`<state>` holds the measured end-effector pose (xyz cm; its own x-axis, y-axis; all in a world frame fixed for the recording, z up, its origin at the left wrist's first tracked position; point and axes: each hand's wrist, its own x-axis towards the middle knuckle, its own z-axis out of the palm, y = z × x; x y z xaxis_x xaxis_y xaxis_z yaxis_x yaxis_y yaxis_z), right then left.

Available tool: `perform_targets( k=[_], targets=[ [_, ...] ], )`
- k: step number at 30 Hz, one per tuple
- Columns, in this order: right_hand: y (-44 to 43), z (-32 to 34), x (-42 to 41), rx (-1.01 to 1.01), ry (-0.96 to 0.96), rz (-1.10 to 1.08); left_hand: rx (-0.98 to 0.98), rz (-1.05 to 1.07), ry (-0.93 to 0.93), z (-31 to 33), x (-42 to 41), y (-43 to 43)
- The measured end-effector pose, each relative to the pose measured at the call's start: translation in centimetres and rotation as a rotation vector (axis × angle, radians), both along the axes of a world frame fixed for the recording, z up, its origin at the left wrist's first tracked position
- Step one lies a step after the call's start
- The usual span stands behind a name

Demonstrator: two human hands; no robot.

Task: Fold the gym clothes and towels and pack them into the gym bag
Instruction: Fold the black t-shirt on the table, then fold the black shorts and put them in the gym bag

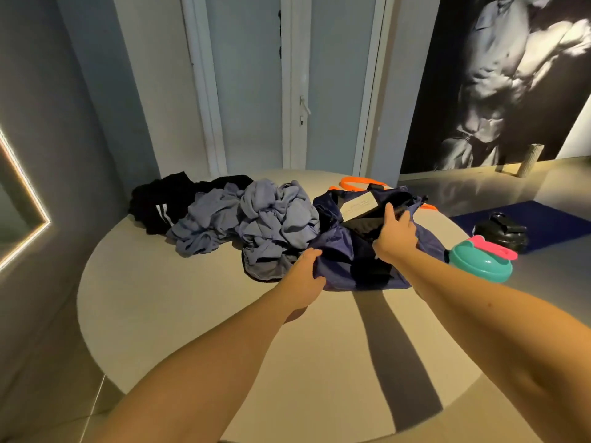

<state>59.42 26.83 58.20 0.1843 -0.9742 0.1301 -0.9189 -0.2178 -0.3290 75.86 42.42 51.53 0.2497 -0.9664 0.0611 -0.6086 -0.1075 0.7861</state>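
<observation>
Opening gym bag (348,251): left hand (303,274) gripping its corner, right hand (395,235) seemingly clutching its rim; next, folding clothes (271,215) beside it.

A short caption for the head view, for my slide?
Left hand and right hand hold the navy gym bag beside crumpled clothes on a table.
</observation>
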Motion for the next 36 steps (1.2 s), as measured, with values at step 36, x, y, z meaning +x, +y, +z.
perform_targets(
  k=[36],
  targets=[
    [7.5,7.2,53.0,0.016,-0.579,0.658,-0.358,0.771,0.215,7.6,46.0,2.5]
  ],
)
